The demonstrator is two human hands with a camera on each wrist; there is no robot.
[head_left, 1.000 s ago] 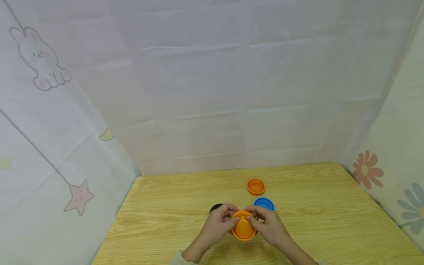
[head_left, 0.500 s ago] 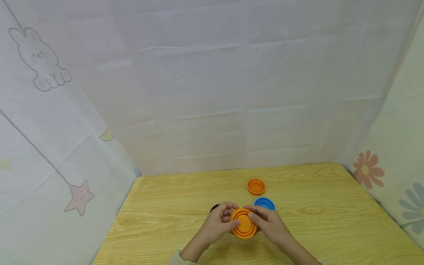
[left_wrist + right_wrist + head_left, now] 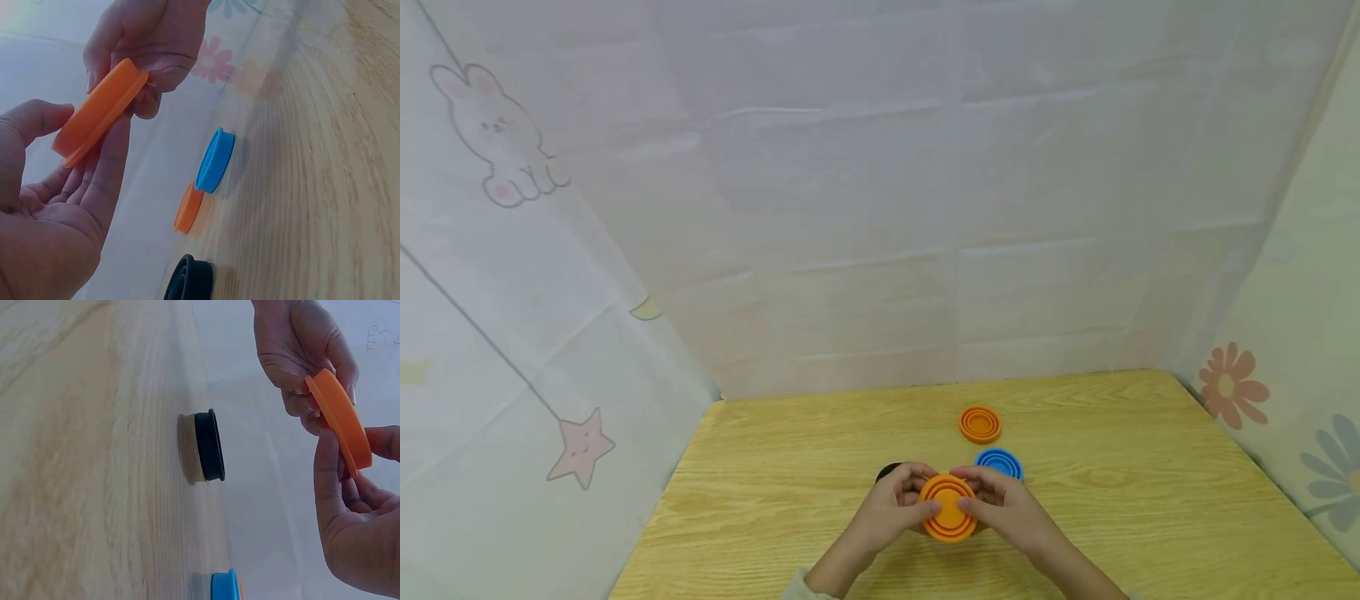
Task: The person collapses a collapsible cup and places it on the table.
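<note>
Both hands hold an orange collapsible silicone cup (image 3: 949, 523), folded flat into concentric rings, above the table. My left hand (image 3: 883, 515) pinches its left side, thumb on the near face and fingers behind. On the opposite side my right hand (image 3: 1013, 515) grips the rim the same way. In the left wrist view the cup (image 3: 103, 109) appears edge-on between the two hands, clear of the tabletop. A black folded cup (image 3: 210, 445) stands on the table beyond my left hand, mostly hidden by it in the head view.
A blue folded cup (image 3: 998, 462) lies on the wooden table (image 3: 760, 492) just beyond my right hand. Farther back lies a second orange folded cup (image 3: 980, 424). A pale cloth wall (image 3: 880, 208) rises behind the table, with printed cloth at both sides.
The held cup's centre looked pushed out of shape a second ago; now its rings lie evenly round the middle. Both hands keep almost the same place, their thumbs shifting slightly.
</note>
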